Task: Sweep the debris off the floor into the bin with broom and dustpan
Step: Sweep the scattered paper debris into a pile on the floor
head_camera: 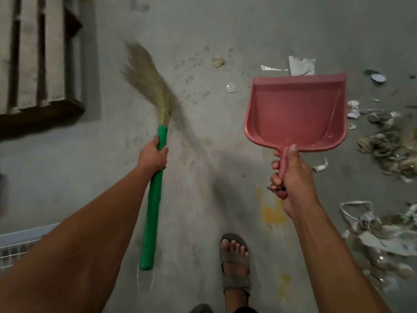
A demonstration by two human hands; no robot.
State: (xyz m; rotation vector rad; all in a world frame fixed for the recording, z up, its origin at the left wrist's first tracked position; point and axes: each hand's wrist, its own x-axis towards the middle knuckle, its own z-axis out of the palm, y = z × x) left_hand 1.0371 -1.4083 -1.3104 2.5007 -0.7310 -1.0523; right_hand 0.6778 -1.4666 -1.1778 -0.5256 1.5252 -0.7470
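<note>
Two hands in view, each gripping a tool. Left hand (155, 154): fingers curled round the green handle of the broom (155, 172), grip high on the handle, just below where the bristles begin. Handle runs down and slightly left from the hand; its lower end hangs free, a thin loop of string trailing from it. Bristles fan up and left, blurred at the tips.

Right hand (293, 177): fingers wrapped round the short handle of the pink dustpan (293, 109), thumb lying along the top of the handle near the pan. Pan is held flat-side up to the camera, open lip pointing away from the person; inside looks bare. A small dark cord shows at the handle's end.

Debris (388, 143): torn paper, foil scraps and brownish litter spread over the concrete floor (203, 30) along the right edge, just beside and beyond the dustpan. A few loose bits lie apart, between broom and pan, further out: a pale stone-like lump (218, 61), a clear scrap (231, 87).

Upper left: wooden pallet (38, 55). Lower left: edge of a white slatted basket (20, 242), partly hidden by the left forearm. Bottom centre: foot in a grey sandal (234, 263). Yellow paint marks on the floor near it.
</note>
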